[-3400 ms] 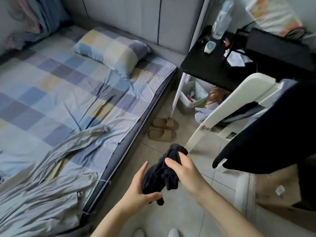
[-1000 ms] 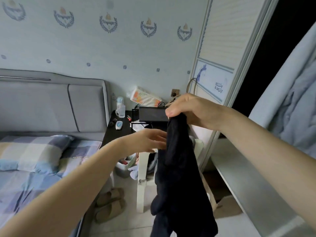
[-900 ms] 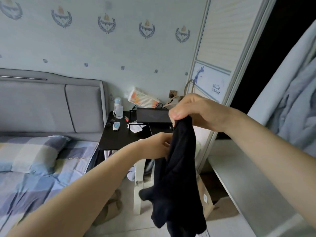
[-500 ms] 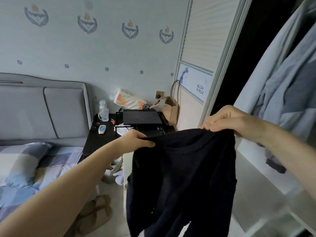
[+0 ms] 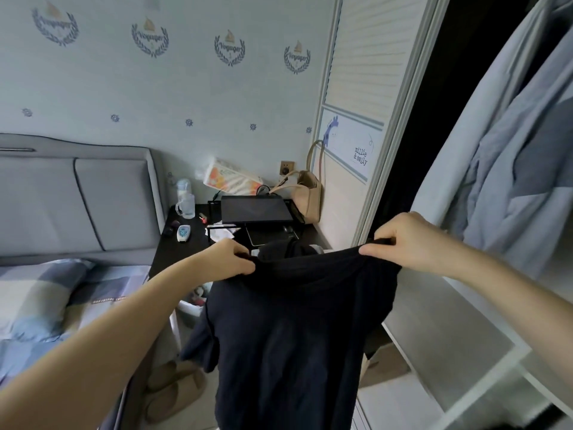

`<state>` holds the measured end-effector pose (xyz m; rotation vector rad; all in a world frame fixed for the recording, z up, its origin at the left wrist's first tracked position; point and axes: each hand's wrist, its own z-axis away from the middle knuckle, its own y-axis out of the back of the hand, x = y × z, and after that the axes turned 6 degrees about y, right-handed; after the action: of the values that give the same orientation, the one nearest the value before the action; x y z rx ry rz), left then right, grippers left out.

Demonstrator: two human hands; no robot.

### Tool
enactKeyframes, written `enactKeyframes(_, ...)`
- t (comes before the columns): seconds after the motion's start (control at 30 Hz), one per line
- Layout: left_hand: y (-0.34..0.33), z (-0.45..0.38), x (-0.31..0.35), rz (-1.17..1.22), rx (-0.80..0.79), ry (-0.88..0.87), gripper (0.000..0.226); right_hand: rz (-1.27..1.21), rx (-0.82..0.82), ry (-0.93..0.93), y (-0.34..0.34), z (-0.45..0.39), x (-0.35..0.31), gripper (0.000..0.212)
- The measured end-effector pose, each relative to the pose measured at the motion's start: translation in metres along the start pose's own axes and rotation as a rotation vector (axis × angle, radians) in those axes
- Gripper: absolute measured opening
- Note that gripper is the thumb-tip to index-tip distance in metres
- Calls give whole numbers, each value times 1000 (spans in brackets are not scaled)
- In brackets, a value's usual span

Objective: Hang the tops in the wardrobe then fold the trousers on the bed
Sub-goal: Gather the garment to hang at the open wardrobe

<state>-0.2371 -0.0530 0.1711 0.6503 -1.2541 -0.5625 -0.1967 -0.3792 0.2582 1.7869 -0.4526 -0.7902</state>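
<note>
A black top point(image 5: 294, 330) hangs spread out in front of me, held by its upper edge. My left hand point(image 5: 228, 259) pinches the left corner and my right hand point(image 5: 403, 240) grips the right corner. One short sleeve dangles at the lower left. The open wardrobe point(image 5: 440, 144) is to the right, dark inside, with pale blue-grey garments point(image 5: 514, 156) hanging in it. The bed point(image 5: 55, 299) with checked bedding lies at the left. No trousers show in this view.
A black bedside table point(image 5: 183, 249) holds a laptop on a stand point(image 5: 255, 209), a mug, a bottle and a beige bag point(image 5: 310, 193). Slippers point(image 5: 167, 389) lie on the floor. A white wardrobe shelf point(image 5: 459, 330) juts out at the lower right.
The bunched black top has been opened out between both hands. My view has turned from the bed toward the wardrobe, and my hands have moved apart.
</note>
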Motion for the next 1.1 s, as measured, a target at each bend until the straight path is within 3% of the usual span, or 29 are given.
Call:
enactKeyframes(0.07,-3,0,-10,-260,177,-77,22,73,77,-39,-12,0,4,60)
enactKeyframes(0.13,-8,1,-19,-384,459,-109,26,102,135,-96,-22,4,8,56)
enactKeyframes(0.23,-17,1,-28,-93,684,-15,24,175,227,-75,-34,11,11,36)
enactKeyframes(0.3,-19,-1,-21,360,567,123,20,253,272,49,-43,16,6,14)
enactKeyframes(0.33,-22,-3,-13,656,404,165,22,286,287,131,-50,18,4,10)
enactKeyframes(0.4,-28,-6,0,1113,92,181,30,300,264,244,-65,23,2,18)
enactKeyframes(0.43,-31,-8,6,1214,13,152,33,284,230,261,-72,24,2,18)
enactKeyframes(0.53,-36,-18,21,1204,-56,33,35,176,234,191,-83,23,12,13)
enactKeyframes(0.63,-31,-29,33,1066,-36,-74,36,-103,251,-44,-77,13,24,30)
enactKeyframes(0.8,-20,-62,66,943,96,-121,30,-329,504,-284,-50,-5,55,19)
enactKeyframes(0.97,-28,-90,120,1198,-45,-202,27,-209,265,-174,-25,-27,77,47)
enactKeyframes(1.1,-41,-125,177,925,48,-316,26,-318,256,-132,-4,-53,88,47)
